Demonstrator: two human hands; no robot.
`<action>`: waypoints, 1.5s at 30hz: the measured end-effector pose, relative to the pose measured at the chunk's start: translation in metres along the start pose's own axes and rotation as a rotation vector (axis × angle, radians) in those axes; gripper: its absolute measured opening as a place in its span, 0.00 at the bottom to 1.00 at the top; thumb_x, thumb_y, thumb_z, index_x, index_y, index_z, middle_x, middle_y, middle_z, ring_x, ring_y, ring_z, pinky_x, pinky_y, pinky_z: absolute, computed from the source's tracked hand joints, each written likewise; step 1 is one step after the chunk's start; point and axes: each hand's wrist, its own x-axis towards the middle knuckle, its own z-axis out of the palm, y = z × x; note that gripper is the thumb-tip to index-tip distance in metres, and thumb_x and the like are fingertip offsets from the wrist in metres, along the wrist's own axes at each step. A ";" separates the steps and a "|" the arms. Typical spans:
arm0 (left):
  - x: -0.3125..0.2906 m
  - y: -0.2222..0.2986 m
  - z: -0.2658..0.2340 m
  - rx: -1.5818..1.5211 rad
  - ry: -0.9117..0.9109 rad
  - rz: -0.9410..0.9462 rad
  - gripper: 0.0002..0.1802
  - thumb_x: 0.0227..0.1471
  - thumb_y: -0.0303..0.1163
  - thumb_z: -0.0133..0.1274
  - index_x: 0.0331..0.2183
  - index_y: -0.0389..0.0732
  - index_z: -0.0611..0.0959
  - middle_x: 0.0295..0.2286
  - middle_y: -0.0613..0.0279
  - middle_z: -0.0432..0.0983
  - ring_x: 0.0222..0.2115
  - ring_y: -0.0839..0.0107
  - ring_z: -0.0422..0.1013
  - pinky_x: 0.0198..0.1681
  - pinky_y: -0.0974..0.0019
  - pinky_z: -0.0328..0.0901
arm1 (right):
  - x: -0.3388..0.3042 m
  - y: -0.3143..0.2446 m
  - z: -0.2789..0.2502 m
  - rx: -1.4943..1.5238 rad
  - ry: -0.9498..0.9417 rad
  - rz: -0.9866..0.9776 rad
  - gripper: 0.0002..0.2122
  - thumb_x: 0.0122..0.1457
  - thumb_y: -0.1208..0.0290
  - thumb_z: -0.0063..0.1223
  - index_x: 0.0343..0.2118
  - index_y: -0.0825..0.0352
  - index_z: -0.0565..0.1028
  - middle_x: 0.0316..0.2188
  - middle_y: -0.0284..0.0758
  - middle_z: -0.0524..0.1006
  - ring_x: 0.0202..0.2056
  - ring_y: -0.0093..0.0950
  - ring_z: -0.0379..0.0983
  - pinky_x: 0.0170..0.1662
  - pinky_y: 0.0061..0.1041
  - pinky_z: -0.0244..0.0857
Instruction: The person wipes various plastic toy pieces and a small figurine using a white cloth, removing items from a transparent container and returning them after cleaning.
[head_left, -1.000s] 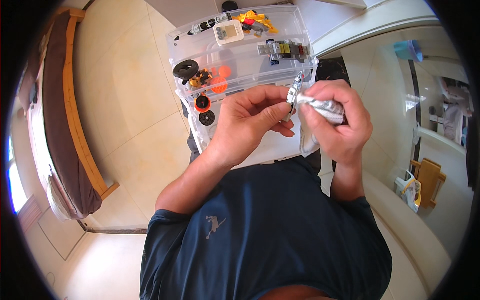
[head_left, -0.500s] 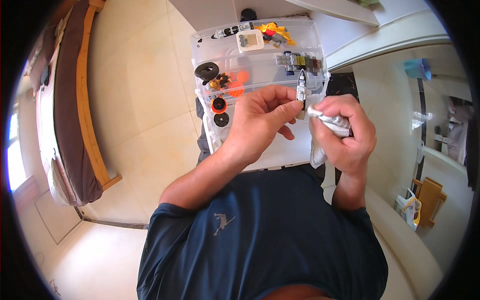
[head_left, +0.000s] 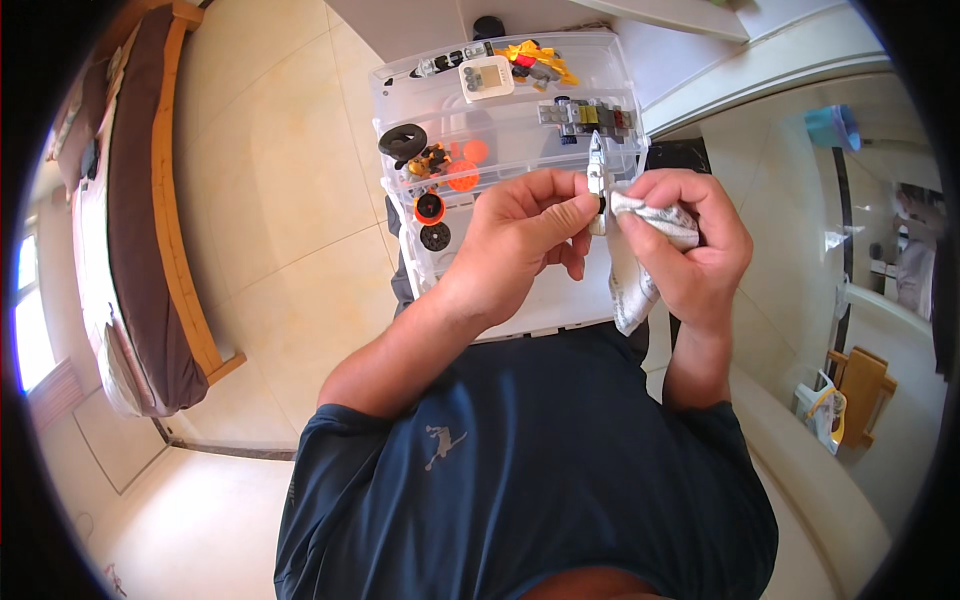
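Observation:
Between thumb and fingers, my left hand (head_left: 525,232) pinches a small white-and-grey toy ship (head_left: 597,180), its pointed bow aimed away from me. My right hand (head_left: 700,240) is closed round a bunched white cloth (head_left: 660,215) with grey markings. The cloth's loose end hangs down below the fingers, and its upper fold is right beside the ship's side. Both hands are above the near part of a clear plastic box (head_left: 455,65). The left fingers hide part of the ship's lower half.
On the box lie a grey brick-built vehicle (head_left: 587,118), a yellow-and-red toy (head_left: 537,62), a white device with a small screen (head_left: 487,78), another dark toy ship (head_left: 452,60), a black ring (head_left: 403,142) and orange round pieces (head_left: 463,176). A wooden-framed bed (head_left: 160,200) stands left.
The cloth has come closer to the ship, and its hanging end has swung out. The ship is turned slightly in my left fingers. The whole view has shifted a little.

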 end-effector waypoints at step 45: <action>0.003 0.007 -0.018 0.130 -0.155 -0.027 0.15 0.67 0.28 0.54 0.51 0.30 0.81 0.38 0.58 0.81 0.35 0.71 0.77 0.43 0.64 0.74 | 0.016 -0.002 0.004 -0.220 -0.140 -0.155 0.10 0.53 0.84 0.67 0.36 0.69 0.78 0.34 0.33 0.83 0.34 0.19 0.79 0.37 0.21 0.74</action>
